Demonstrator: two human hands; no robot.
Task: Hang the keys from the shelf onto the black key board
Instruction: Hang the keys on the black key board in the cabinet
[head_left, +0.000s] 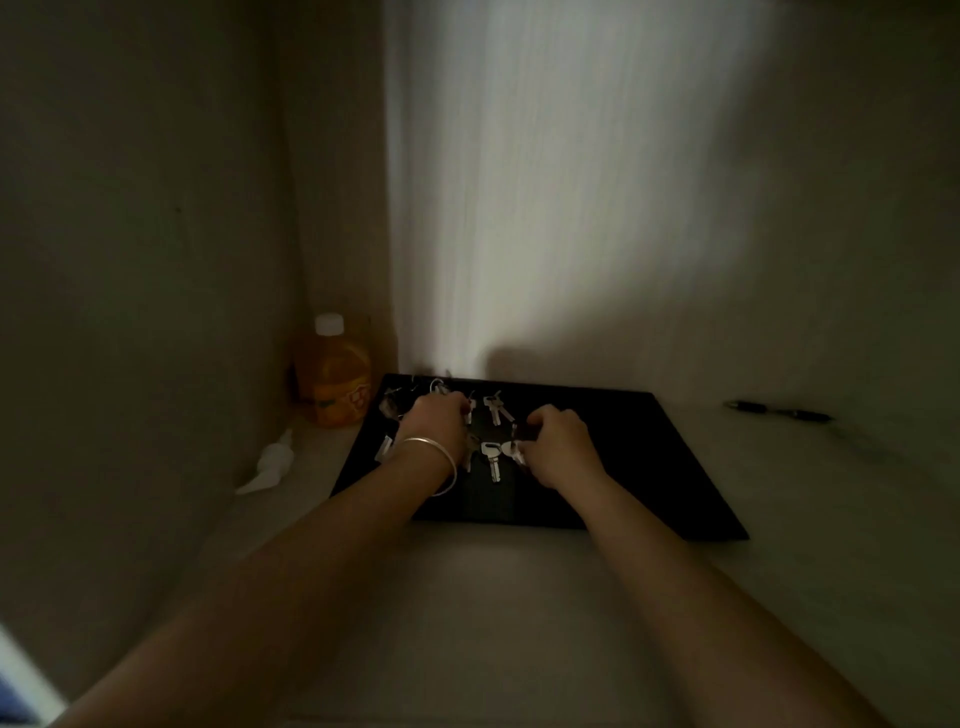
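Several keys are already spread over the black key board, which lies flat on the shelf just below the frame's centre. The step in hand appears to be seating another key on a peg. It would be done best if the ring were pinched close to its hole, lowered squarely over the peg, and released only once caught. The left hand, with a bangle at the wrist, is curled over keys at the board's upper left; whether anything is gripped cannot be told. The right hand is closed narrowly, its fingertips pinching a small key near the board's middle.
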